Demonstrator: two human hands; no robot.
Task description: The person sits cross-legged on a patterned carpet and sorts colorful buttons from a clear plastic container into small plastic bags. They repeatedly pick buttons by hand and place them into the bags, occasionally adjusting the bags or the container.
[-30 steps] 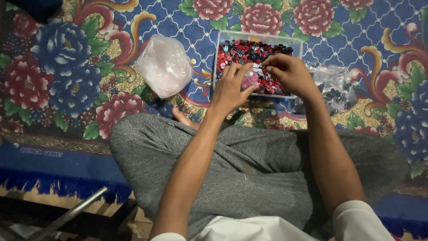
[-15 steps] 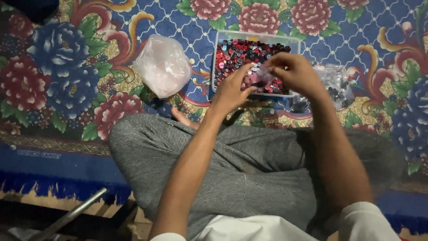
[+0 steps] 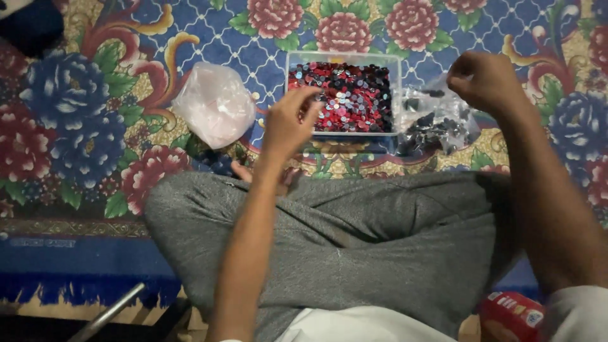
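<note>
Sequins [image 3: 345,95], red and dark ones mixed, fill the clear rectangular box [image 3: 343,58] that sits on the floral carpet [image 3: 82,120] just past my crossed, grey-trousered legs [image 3: 380,240]. My left hand [image 3: 288,123] hovers at the box's near left corner, fingers curled loosely with the tips close together; whether a sequin is pinched there I cannot tell. My right hand [image 3: 484,79] is raised off to the right of the box, above a clear plastic bag [image 3: 437,120] of dark pieces, closed in a fist; if it holds anything, that is hidden. Judging by how things lie, the sorting looks far from finished: the box is full and mixed, while the bag holds only a modest heap of dark pieces. To the left of the box lies a cloudy pink-white bag [image 3: 215,104], puffed and rounded, its contents unclear. Near my right elbow, at the bottom edge, sits a red packet [image 3: 510,316] with pale printing.
</note>
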